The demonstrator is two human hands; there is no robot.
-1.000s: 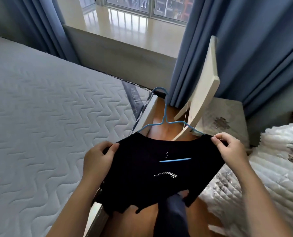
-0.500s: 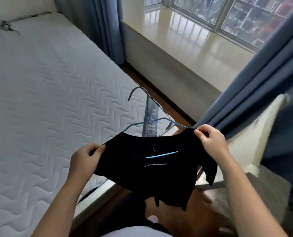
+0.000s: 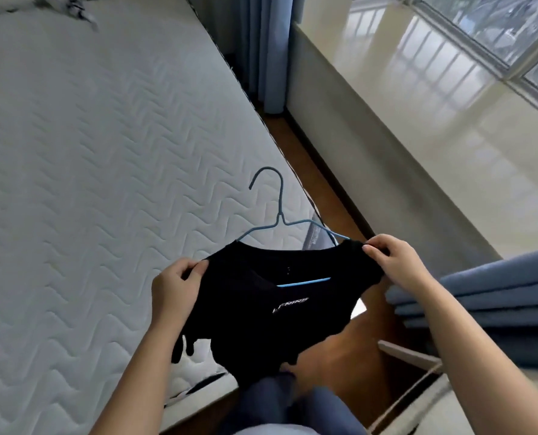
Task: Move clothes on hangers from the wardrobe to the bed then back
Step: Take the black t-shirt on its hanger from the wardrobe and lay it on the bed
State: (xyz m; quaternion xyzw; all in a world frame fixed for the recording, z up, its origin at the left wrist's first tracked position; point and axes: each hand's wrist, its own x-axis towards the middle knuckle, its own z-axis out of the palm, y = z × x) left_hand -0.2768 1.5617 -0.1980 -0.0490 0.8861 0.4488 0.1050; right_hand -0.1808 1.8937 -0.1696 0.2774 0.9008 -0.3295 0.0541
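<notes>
A black shirt (image 3: 270, 312) with a small white logo hangs on a blue wire hanger (image 3: 278, 215), held out level over the near corner of the bed (image 3: 82, 171). My left hand (image 3: 175, 288) pinches the shirt's left shoulder. My right hand (image 3: 394, 260) pinches the right shoulder, where the hanger's arm runs into the fabric. The hanger's hook points away from me, over the quilted white mattress. The shirt's lower hem droops toward my legs.
A strip of wooden floor (image 3: 295, 146) runs between the bed and a low window ledge (image 3: 418, 120). Blue curtains (image 3: 493, 306) hang at right and another (image 3: 266, 42) at the far end. A crumpled grey item (image 3: 73, 7) lies on the far mattress.
The view has swung left toward the bed. My hands carried the shirt and hanger left, from over the floor to over the mattress corner. The grip on both shoulders is unchanged.
</notes>
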